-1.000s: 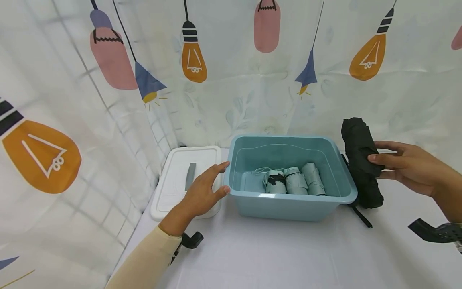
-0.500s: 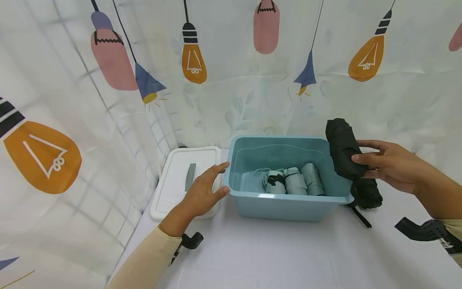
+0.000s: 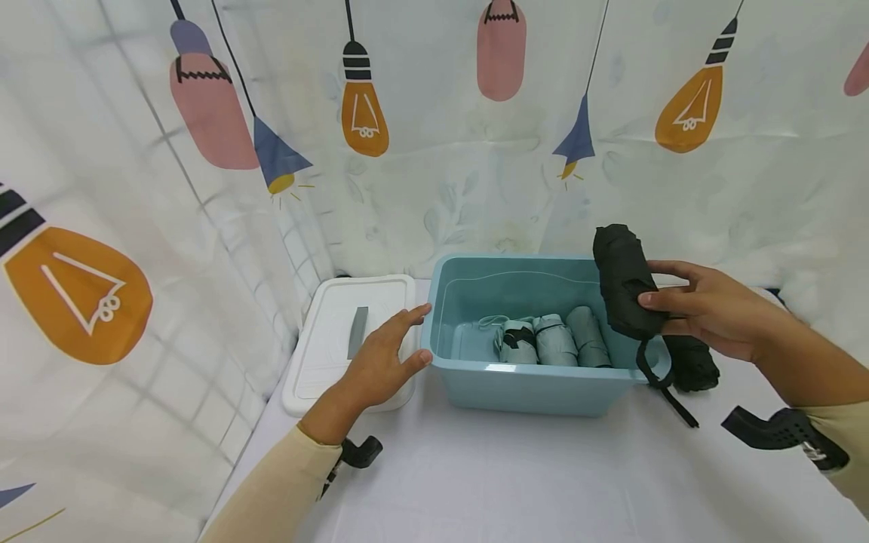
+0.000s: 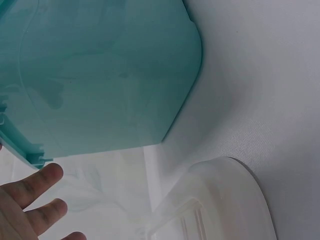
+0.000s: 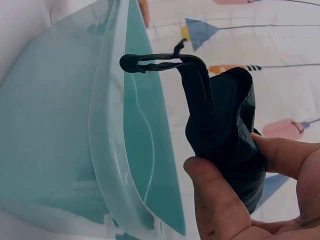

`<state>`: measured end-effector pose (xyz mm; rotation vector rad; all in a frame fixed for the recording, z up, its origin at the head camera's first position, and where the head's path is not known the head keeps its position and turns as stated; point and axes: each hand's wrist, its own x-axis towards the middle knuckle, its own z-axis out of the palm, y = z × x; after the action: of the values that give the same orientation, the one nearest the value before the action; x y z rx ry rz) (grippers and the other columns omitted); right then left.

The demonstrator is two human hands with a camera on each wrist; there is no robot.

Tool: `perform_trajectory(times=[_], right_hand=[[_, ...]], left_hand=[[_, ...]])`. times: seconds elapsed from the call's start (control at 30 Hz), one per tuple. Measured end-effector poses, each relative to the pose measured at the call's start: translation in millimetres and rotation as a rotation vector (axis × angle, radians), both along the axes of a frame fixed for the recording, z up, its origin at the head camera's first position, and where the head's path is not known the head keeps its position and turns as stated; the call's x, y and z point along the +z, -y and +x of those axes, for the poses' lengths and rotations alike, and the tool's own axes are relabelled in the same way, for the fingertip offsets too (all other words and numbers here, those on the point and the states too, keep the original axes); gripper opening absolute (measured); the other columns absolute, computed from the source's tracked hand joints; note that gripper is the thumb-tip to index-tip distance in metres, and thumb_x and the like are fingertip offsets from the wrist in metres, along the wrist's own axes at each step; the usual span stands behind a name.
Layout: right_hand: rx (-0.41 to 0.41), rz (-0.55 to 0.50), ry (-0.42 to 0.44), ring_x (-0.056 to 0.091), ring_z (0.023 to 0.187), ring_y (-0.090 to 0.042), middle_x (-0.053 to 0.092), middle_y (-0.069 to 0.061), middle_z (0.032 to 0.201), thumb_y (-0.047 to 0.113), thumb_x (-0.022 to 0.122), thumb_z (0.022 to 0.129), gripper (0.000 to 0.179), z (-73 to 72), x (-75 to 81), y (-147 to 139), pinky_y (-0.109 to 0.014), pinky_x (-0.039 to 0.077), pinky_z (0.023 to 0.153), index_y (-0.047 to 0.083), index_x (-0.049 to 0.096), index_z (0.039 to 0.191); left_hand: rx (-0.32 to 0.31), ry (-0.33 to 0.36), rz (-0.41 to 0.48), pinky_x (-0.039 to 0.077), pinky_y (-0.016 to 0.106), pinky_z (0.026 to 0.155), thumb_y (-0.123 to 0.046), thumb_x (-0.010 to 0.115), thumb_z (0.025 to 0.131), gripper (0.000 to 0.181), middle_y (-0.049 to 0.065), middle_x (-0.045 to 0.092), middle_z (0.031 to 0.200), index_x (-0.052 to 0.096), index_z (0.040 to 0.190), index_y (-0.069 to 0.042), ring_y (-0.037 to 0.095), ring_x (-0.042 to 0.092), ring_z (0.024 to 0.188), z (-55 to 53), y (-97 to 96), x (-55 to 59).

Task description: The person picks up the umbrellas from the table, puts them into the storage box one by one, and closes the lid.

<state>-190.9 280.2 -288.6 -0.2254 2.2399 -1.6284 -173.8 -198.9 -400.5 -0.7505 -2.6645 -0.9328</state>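
My right hand grips a black folded umbrella between thumb and fingers, over the right end of a light blue plastic bin. Its wrist strap dangles at the bin's rim in the right wrist view. Inside the bin, several pale green rolled bundles like folded umbrellas lie side by side. A second black folded umbrella rests on the table right of the bin, partly hidden. With fingers extended, my left hand touches the bin's left rim; its fingers also show in the left wrist view.
A white lid with a grey handle lies left of the bin, under my left hand's side. White cloth covers the table. Behind it hangs a patterned curtain, continuing along the left over a wire grid.
My right hand has carried the held black umbrella leftward, from beside the bin to over its right end, uncovering the second black umbrella. The left hand stays at the rim.
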Motion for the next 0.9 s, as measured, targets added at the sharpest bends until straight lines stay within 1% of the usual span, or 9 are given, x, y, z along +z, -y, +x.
perform_trajectory(times=[0.23, 0.43, 0.63, 0.73, 0.9], right_hand=[[-0.001, -0.023, 0.028, 0.067, 0.109, -0.017, 0.033, -0.032, 0.148, 0.016, 0.063, 0.103, 0.088, -0.6, 0.1, 12.4, -0.032, 0.056, 0.09, 0.008, 0.001, 0.165], [-0.007, -0.022, 0.033, 0.067, 0.109, -0.018, 0.033, -0.032, 0.148, 0.019, 0.064, 0.104, 0.086, 0.6, -0.5, 23.2, -0.031, 0.056, 0.09, 0.007, 0.004, 0.165], [0.002, -0.006, 0.025, 0.066, 0.109, -0.016, 0.037, -0.031, 0.147, 0.02, 0.064, 0.104, 0.085, 0.7, -1.1, 36.2, -0.032, 0.056, 0.091, 0.007, 0.005, 0.165], [0.001, 0.005, 0.021, 0.065, 0.11, -0.018, 0.039, -0.031, 0.146, 0.021, 0.065, 0.103, 0.086, 1.1, -1.0, 41.5, -0.034, 0.056, 0.092, 0.007, 0.006, 0.165], [0.001, -0.011, 0.028, 0.065, 0.112, -0.022, 0.041, -0.031, 0.146, 0.021, 0.066, 0.102, 0.087, 0.7, -2.2, 49.1, -0.041, 0.055, 0.095, 0.006, 0.007, 0.165]], left_hand=[[0.011, 0.003, -0.004, 0.034, 0.063, 0.111, -0.087, 0.029, 0.09, 0.089, 0.007, 0.057, 0.143, 0.031, 0.162, -0.034, 0.032, 0.04, 0.144, -1.2, -0.2, -1.9], [0.014, 0.003, -0.005, 0.037, 0.063, 0.108, -0.087, 0.028, 0.09, 0.09, 0.008, 0.057, 0.144, 0.032, 0.162, -0.033, 0.033, 0.045, 0.14, -1.3, -0.2, -1.9], [0.013, 0.0, -0.005, 0.036, 0.063, 0.11, -0.086, 0.029, 0.091, 0.088, 0.007, 0.057, 0.144, 0.031, 0.162, -0.034, 0.033, 0.044, 0.141, -1.5, 0.3, -2.5], [0.009, -0.004, -0.004, 0.038, 0.063, 0.108, -0.086, 0.029, 0.091, 0.088, 0.007, 0.057, 0.144, 0.031, 0.162, -0.034, 0.032, 0.047, 0.138, -1.3, 0.5, -2.4], [0.007, -0.006, -0.003, 0.04, 0.062, 0.107, -0.086, 0.029, 0.091, 0.088, 0.008, 0.057, 0.143, 0.031, 0.162, -0.034, 0.032, 0.049, 0.136, -1.6, 0.5, -2.4]])
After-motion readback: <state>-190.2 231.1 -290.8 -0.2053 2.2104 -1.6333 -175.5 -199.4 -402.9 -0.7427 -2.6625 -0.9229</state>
